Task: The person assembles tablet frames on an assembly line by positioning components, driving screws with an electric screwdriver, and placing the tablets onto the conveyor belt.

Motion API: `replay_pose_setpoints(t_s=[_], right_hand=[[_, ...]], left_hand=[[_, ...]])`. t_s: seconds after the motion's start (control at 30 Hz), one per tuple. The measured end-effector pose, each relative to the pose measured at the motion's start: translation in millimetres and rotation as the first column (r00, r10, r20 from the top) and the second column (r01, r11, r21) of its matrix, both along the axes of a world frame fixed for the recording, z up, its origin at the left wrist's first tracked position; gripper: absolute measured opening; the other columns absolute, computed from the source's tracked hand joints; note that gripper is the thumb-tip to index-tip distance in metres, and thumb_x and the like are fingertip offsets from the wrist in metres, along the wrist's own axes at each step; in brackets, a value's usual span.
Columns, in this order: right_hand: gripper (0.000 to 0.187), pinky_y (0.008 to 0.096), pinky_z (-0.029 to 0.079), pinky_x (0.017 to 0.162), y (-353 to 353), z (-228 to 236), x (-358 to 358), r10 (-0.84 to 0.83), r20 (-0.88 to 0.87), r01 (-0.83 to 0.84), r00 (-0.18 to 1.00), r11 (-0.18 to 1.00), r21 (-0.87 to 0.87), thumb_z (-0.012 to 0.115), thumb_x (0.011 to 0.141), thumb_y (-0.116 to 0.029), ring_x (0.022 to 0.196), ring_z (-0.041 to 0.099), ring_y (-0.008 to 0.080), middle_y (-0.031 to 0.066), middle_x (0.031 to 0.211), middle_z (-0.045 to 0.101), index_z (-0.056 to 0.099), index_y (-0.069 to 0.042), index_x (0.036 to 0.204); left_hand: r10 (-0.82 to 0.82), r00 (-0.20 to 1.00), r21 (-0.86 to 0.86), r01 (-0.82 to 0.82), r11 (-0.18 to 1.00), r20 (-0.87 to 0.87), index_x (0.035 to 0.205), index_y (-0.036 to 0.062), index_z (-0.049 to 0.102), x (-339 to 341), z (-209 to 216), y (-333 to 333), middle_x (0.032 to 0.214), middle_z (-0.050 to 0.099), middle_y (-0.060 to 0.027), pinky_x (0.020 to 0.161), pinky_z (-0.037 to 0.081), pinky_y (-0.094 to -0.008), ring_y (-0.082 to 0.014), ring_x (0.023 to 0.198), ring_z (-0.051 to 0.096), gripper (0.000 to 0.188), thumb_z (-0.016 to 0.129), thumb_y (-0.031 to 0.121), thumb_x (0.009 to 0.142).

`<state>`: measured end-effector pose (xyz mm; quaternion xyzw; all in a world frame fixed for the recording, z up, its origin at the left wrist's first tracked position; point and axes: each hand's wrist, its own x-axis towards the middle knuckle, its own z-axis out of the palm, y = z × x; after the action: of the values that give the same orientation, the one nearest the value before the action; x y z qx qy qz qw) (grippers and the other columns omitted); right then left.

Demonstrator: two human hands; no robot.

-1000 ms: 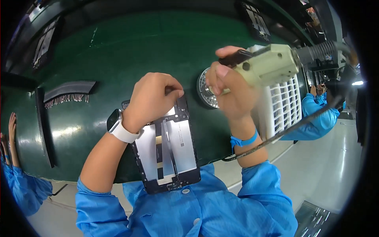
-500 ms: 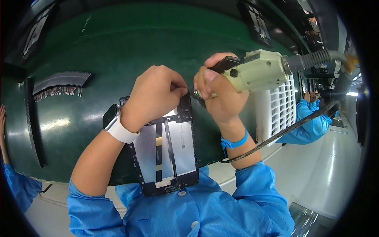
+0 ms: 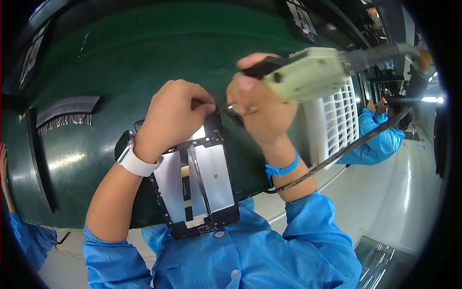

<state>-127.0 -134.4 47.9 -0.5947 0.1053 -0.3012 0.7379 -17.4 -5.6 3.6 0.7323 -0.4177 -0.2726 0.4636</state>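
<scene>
One other person's hand shows at the left rim, beside a thin dark strip on the green counter. Next along, a curved ribbed strip with a fringed lower edge lies well apart from your work.

Your left hand, a white-strapped watch at its wrist, covers the top of the open-backed, tablet-like device. That device lies in front of you, its lower end reaching past the counter's near edge toward your blue smock. Your left fingers are curled, the thumb drawn in near the forefinger over the upper right corner; whether they pinch anything, I cannot tell.

To the right, your right fingers wrap closely around a pale green powered driver. Its nose points down toward the device's upper right corner, just beside it; motion blurs your right hand, and no screw can be made out.

I'd judge you are at a fastening step, lining the driver up. The next move seems to call for a steady frame under the left hand, and the tip brought squarely onto that corner, keeping the dark cord across your right forearm slack, clear of the white gridded tray.
</scene>
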Motion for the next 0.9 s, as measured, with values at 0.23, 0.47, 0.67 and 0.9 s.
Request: replay_pose_setpoints(t_s=[0.23, 0.47, 0.67, 0.9], right_hand=[[0.018, 0.0271, 0.044, 0.05, -33, -7, -10, -0.166, 0.111, 0.169, 0.98, 0.985, -0.021, 0.06, 0.082, 0.006, 0.049, 0.05, 0.0119, 0.0061, 0.066, 0.056, 0.06, 0.006, 0.1], [0.018, 0.0254, 0.043, 0.047, -25, -15, -6, -0.173, 0.035, 0.174, 0.984, 0.985, -0.013, 0.063, 0.079, 0.008, 0.05, 0.052, 0.0103, 0.005, 0.066, 0.057, 0.061, 0.005, 0.096], [0.017, 0.0241, 0.041, 0.045, -23, -21, -9, -0.154, -0.008, 0.154, 0.988, 0.988, 0.018, 0.064, 0.079, 0.009, 0.05, 0.052, 0.0093, 0.0049, 0.069, 0.058, 0.06, 0.003, 0.095], [0.016, 0.0243, 0.041, 0.044, -24, -22, -8, -0.134, 0.012, 0.133, 0.991, 0.991, 0.027, 0.064, 0.079, 0.008, 0.05, 0.052, 0.0096, 0.0051, 0.07, 0.058, 0.06, 0.002, 0.093]], left_hand=[[0.011, 1.0, 0.044, -0.011, 0.999, 0.002, 0.085, 0.0024, 0.076, -1, 6, -2, 0.074, 0.071, -0.0148, 0.069, 0.054, -0.0333, -0.0248, 0.069, 0.07, 0.011, 0.069, 0.007, 0.078], [0.0, 1.0, 0.046, 0.0, 0.999, -0.008, 0.086, -0.0049, 0.071, -1, 9, 0, 0.075, 0.069, -0.0127, 0.065, 0.05, -0.029, -0.0181, 0.067, 0.063, 0.008, 0.069, 0.001, 0.08], [0.002, 1.0, 0.054, -0.001, 0.999, -0.015, 0.086, -0.0047, 0.071, -2, 8, 0, 0.078, 0.069, -0.011, 0.066, 0.049, -0.0281, -0.0163, 0.069, 0.063, 0.008, 0.068, 0.001, 0.081], [-0.004, 1.0, 0.056, 0.005, 0.998, -0.025, 0.086, -0.0051, 0.071, -1, 10, -1, 0.079, 0.069, -0.0104, 0.065, 0.048, -0.0272, -0.0154, 0.068, 0.061, 0.007, 0.068, 0.0, 0.082]])
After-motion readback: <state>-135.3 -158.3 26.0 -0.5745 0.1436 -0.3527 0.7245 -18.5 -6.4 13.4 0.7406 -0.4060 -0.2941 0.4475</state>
